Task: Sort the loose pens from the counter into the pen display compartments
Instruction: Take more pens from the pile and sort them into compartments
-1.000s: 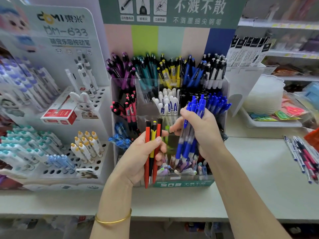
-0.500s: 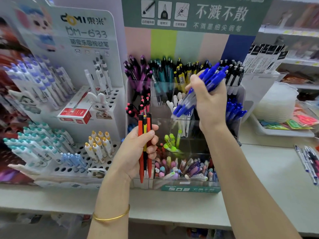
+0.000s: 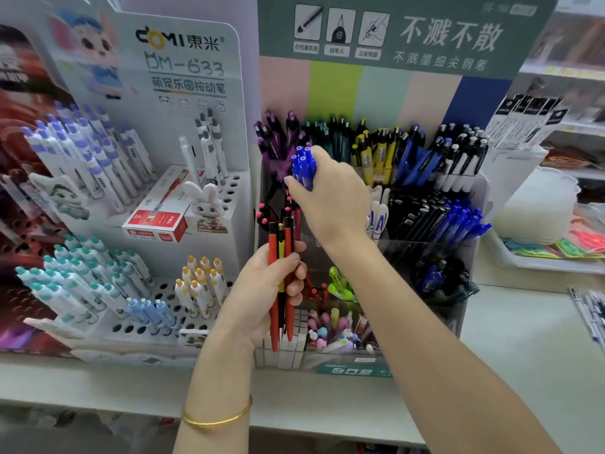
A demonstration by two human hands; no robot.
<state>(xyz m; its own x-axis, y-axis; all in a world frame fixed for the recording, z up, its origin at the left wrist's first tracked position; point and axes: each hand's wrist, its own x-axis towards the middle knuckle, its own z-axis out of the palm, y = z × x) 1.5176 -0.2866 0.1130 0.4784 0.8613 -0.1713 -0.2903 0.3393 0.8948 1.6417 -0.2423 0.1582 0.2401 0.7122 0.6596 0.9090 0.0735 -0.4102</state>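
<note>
Right fingers (image 3: 294,188): clenched round blue pens (image 3: 304,167), poised above the pen display (image 3: 353,370), probably seeking their compartment.
Left fingers (image 3: 294,257): grasping red and yellow pens (image 3: 281,283), kept in reserve.
Worktop (image 3: 523,339): loose pens (image 3: 589,312) lie far right.

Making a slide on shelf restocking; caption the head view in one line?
Right hand holds blue pens at the pen display; left hand grips red and yellow pens.

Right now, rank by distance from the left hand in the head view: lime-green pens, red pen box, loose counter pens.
1. lime-green pens, just right of the left hand
2. red pen box, upper left
3. loose counter pens, far right
</note>
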